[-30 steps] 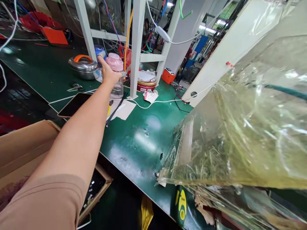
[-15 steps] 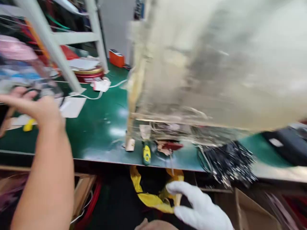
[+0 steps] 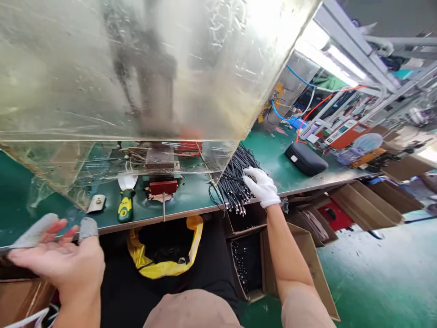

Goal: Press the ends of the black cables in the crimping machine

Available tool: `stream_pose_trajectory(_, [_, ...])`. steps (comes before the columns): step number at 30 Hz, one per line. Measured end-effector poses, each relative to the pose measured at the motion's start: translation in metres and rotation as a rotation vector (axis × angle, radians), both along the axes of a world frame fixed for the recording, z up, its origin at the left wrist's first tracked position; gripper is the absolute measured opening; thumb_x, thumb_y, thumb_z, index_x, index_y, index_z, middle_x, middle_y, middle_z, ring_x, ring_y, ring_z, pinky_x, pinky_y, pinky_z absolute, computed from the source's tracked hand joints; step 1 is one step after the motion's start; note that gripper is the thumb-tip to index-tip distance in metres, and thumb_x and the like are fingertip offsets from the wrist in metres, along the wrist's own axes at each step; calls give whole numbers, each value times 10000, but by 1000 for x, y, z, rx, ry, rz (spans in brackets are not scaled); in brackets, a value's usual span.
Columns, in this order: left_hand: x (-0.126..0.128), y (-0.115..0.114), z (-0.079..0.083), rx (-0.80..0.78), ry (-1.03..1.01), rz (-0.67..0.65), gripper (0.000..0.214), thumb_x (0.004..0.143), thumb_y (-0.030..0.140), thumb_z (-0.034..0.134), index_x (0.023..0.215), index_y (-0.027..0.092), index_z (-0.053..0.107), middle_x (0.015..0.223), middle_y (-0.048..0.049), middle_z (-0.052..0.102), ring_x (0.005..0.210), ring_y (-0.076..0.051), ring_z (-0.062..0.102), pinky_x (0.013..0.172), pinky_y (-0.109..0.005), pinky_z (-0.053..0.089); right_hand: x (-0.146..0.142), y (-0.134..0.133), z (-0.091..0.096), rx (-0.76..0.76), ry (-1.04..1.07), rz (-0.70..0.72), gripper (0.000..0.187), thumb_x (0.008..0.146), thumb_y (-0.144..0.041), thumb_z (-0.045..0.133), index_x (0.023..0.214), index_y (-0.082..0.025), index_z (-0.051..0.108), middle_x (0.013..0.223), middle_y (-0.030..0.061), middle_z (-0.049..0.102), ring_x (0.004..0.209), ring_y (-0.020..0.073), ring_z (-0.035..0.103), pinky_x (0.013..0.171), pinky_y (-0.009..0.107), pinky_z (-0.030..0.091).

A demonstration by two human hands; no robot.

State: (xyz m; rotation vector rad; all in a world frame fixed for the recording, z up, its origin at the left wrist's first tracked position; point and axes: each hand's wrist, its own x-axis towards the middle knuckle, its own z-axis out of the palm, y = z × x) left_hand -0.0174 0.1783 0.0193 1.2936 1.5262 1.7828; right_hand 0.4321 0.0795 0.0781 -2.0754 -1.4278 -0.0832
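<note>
My right hand (image 3: 261,186), in a white glove, rests on a bundle of black cables (image 3: 235,180) lying at the front edge of the green workbench (image 3: 273,157); its fingers curl over the strands. My left hand (image 3: 56,255) hovers at the bench's near-left edge, bare with grey finger cots on two fingers, fingers spread and holding nothing. A large scratched clear plastic shield (image 3: 136,73) hangs over the bench between them.
Behind the shield sit a red fixture (image 3: 164,187) and a green-and-yellow handled tool (image 3: 125,205). A black pouch (image 3: 305,158) lies farther right. Below the bench hang a yellow bag (image 3: 164,262) and open cardboard boxes (image 3: 307,255) holding small black parts.
The view swung right from the bottles and shelf frame to the shield. My left hand drew back from the pink-capped bottle. My right hand rose from below the bench onto the black cables.
</note>
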Motion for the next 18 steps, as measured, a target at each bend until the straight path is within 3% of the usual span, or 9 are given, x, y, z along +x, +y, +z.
stream_pose_trajectory(3, [27, -31, 12, -3, -9, 45, 548, 630, 380, 798, 1039, 289, 444, 1183, -96, 627, 1172, -379, 624, 1090, -700, 448, 13, 33, -8, -156, -145, 14, 413, 965, -437, 626, 1328, -254, 701, 1492, 86, 586, 1396, 234, 519, 1198, 392, 390])
stream_pose_trajectory(6, [42, -49, 10, -32, 1, -69, 436, 619, 419, 771, 955, 281, 531, 956, -47, 601, 900, -332, 655, 1007, -691, 508, -2, 61, -9, -342, -251, -8, 459, 948, -499, 649, 1324, -242, 706, 1547, 105, 523, 1400, 292, 495, 1169, 425, 398])
stream_pose_trajectory(9, [44, -60, -8, -84, -2, -177, 391, 652, 397, 758, 976, 252, 595, 957, -61, 607, 846, -294, 656, 933, -598, 578, -21, 73, -3, -479, -351, -33, 336, 955, -415, 635, 1227, -252, 747, 1523, 85, 540, 1304, 306, 554, 1098, 419, 441])
stream_pose_trajectory(14, [35, -72, -46, -83, 47, -342, 413, 761, 328, 733, 1139, 223, 602, 1024, -71, 634, 875, -231, 688, 933, -443, 614, -32, 74, 4, -468, -486, 34, 281, 972, -342, 593, 1182, -235, 746, 1457, 94, 592, 1228, 302, 585, 1022, 399, 460])
stream_pose_trajectory(18, [33, -80, -60, -53, 132, -401, 371, 845, 339, 691, 1185, 214, 608, 1041, -77, 639, 920, -232, 715, 935, -420, 632, -32, 77, 9, -507, -491, -25, 294, 1008, -257, 485, 1120, -185, 748, 1271, 144, 693, 1126, 290, 651, 959, 375, 481])
